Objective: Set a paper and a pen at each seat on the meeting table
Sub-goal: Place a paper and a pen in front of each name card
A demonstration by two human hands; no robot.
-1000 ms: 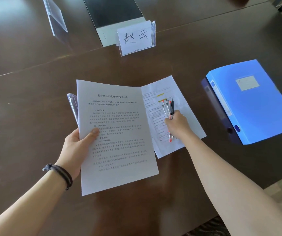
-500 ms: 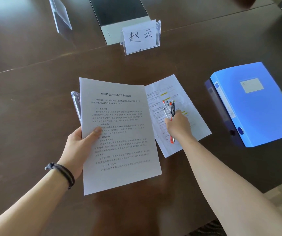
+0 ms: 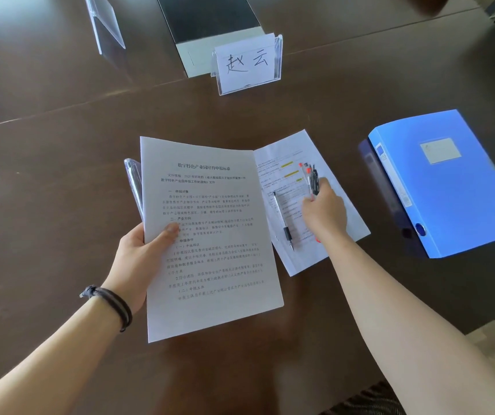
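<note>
The table (image 3: 60, 175) is dark brown wood with a smooth, slightly glossy finish. The sheets (image 3: 210, 250) are matt white paper. The name stand (image 3: 247, 65) is clear glossy plastic, the blue folder (image 3: 455, 187) smooth, faintly shiny plastic.

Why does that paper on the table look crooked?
The paper lies at a slant to the table edge and to the name card. The pen lies aslant on it too. Nothing is spilled or torn.
</note>
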